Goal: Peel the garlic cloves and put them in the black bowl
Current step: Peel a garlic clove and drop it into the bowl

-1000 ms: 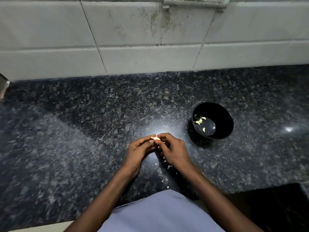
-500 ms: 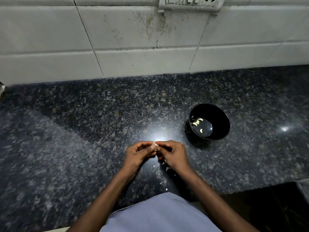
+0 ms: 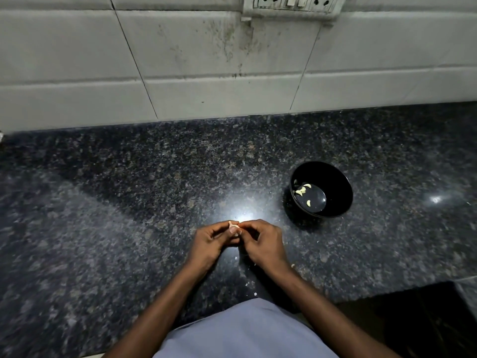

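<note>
- Garlic clove (image 3: 233,224) pinched between the fingertips of left hand (image 3: 209,244) and right hand (image 3: 263,242), above the worktop (image 3: 129,202) near its front edge
- Black bowl (image 3: 335,177) toward the right edge, apart from the hands, with peeled cloves (image 3: 302,189) inside
- Skin bits (image 3: 255,294) by the front edge

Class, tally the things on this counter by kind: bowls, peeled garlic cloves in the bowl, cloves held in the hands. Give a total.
Black bowl: 1
Peeled cloves in the bowl: about 4, small and partly bunched
Clove held between both hands: 1
Total: about 6
</note>
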